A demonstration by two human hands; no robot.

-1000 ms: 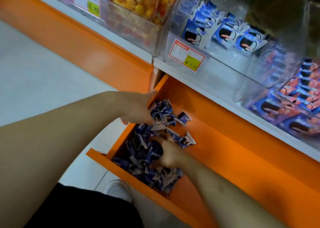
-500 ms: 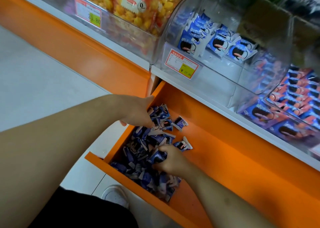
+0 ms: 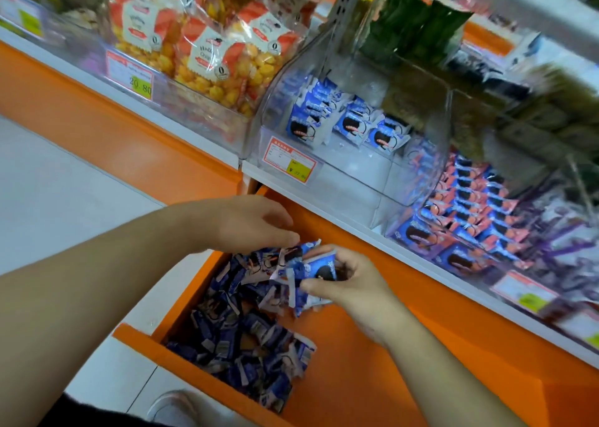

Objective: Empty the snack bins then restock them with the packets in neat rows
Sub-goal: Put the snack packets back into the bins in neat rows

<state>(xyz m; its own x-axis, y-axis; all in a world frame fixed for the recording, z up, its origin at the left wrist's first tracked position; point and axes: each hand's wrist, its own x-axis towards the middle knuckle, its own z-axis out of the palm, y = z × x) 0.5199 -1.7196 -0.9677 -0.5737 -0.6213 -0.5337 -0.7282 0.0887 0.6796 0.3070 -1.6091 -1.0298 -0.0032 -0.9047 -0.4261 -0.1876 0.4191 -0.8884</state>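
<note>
Both hands now raised from drawer [image 3: 372, 378], left grip [image 3: 249, 225] and right grip [image 3: 343, 280] clutching blue packets [image 3: 311, 269]; tag "20.80" [image 3: 140, 84].

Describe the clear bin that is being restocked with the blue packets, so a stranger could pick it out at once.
Start at the open orange drawer where both hands gather blue packets; the shelf of clear bins runs right above it. The bin sits directly over the drawer's far end, with a red and yellow price tag on its front. Unlike its full neighbours, it holds only one short row of blue packets at the back.
</note>
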